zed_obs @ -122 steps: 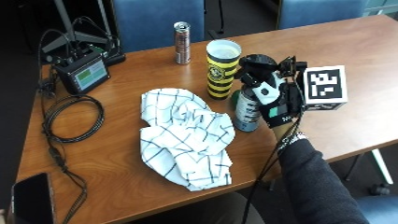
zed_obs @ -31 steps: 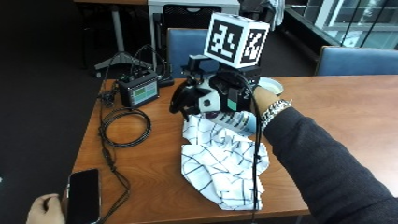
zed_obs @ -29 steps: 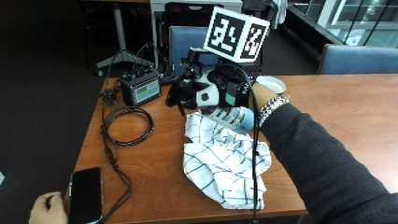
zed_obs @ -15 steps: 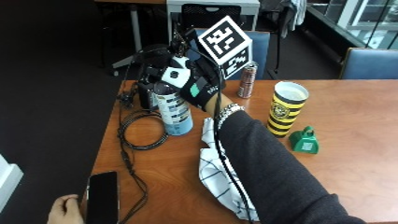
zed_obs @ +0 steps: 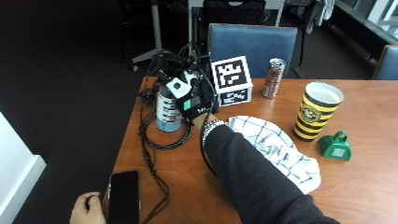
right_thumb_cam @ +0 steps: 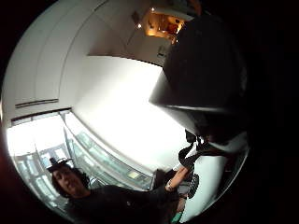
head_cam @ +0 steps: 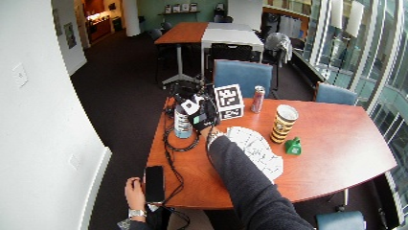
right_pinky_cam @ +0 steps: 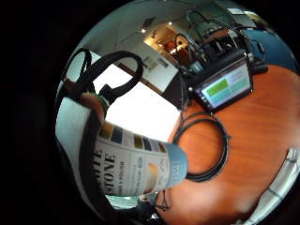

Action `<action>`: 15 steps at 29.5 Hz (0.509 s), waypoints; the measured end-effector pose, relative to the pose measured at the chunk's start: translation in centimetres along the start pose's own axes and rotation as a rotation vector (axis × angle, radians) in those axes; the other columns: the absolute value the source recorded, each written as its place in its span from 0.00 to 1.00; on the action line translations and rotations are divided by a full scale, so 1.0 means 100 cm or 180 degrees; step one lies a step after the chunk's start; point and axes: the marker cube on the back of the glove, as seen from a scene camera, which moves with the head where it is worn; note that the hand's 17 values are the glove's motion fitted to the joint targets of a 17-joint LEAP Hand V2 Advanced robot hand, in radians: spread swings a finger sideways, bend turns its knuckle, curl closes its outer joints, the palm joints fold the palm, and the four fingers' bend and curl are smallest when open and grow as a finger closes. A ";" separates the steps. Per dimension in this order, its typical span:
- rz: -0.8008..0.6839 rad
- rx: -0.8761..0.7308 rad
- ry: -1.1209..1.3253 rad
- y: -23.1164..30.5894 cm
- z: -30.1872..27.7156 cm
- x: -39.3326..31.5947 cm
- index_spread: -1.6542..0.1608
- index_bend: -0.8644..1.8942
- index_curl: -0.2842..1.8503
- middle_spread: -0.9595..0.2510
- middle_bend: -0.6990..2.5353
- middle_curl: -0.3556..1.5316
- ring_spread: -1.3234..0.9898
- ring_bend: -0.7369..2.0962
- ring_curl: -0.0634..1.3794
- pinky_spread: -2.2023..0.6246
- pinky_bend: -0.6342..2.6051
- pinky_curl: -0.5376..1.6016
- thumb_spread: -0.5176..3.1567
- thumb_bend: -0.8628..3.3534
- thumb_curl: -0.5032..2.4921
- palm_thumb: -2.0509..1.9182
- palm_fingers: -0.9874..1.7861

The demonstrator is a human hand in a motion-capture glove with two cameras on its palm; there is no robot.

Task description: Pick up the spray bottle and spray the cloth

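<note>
Near the table's (zed_obs: 187, 172) left edge, toward the far corner, the spray bottle (zed_obs: 168, 111) stands upright at the coil of black cable (zed_obs: 163, 140), with the gloved right hand (zed_obs: 194, 103) wrapped round its upper part. The fingers curl about the bottle; the little-finger palm view shows its label (right_pinky_cam: 136, 166) pressed close to the palm. The forearm reaches in from the near edge, crossing the checked cloth (zed_obs: 273, 151), which lies at mid-table, apart from the bottle. To do this step well, I judge the hand should lift the bottle straight up clear of the cable, turn the nozzle toward the cloth, and bring a finger to the trigger before squeezing.
</note>
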 end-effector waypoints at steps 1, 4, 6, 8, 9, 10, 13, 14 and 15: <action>-0.0008 0.0009 0.0057 0.001 0.002 0.004 0.75 0.38 0.36 0.58 0.36 0.44 0.48 0.41 0.33 0.71 0.31 0.42 0.44 0.20 0.32 0.74 0.81; -0.0012 -0.0008 0.0197 0.004 0.007 0.016 0.75 0.38 0.36 0.59 0.36 0.43 0.48 0.41 0.33 0.71 0.31 0.42 0.44 0.20 0.32 0.74 0.81; 0.0017 -0.0042 0.0222 0.006 0.010 0.023 0.75 0.38 0.36 0.59 0.36 0.43 0.48 0.41 0.33 0.71 0.31 0.42 0.44 0.20 0.32 0.75 0.81; 0.0061 -0.0079 0.0209 0.009 0.013 0.029 0.75 0.38 0.36 0.59 0.36 0.43 0.48 0.41 0.33 0.71 0.31 0.42 0.44 0.20 0.32 0.75 0.81; 0.0079 -0.0096 0.0203 0.011 0.014 0.031 0.75 0.38 0.36 0.59 0.36 0.43 0.48 0.41 0.33 0.71 0.31 0.42 0.44 0.20 0.32 0.75 0.81; 0.0090 -0.0107 0.0203 0.013 0.015 0.033 0.75 0.38 0.36 0.59 0.36 0.43 0.48 0.41 0.33 0.71 0.31 0.42 0.44 0.20 0.32 0.75 0.81; 0.0052 -0.0115 0.0245 0.018 0.014 0.036 0.75 0.38 0.36 0.59 0.36 0.43 0.49 0.41 0.33 0.71 0.31 0.42 0.43 0.20 0.32 0.75 0.81; 0.0012 -0.0126 0.0277 0.019 0.013 0.035 0.75 0.38 0.36 0.59 0.35 0.43 0.49 0.41 0.33 0.71 0.31 0.42 0.43 0.20 0.32 0.75 0.81; -0.0038 -0.0147 0.0318 0.019 0.012 0.032 0.75 0.38 0.36 0.59 0.35 0.43 0.49 0.41 0.33 0.71 0.31 0.42 0.43 0.20 0.32 0.75 0.82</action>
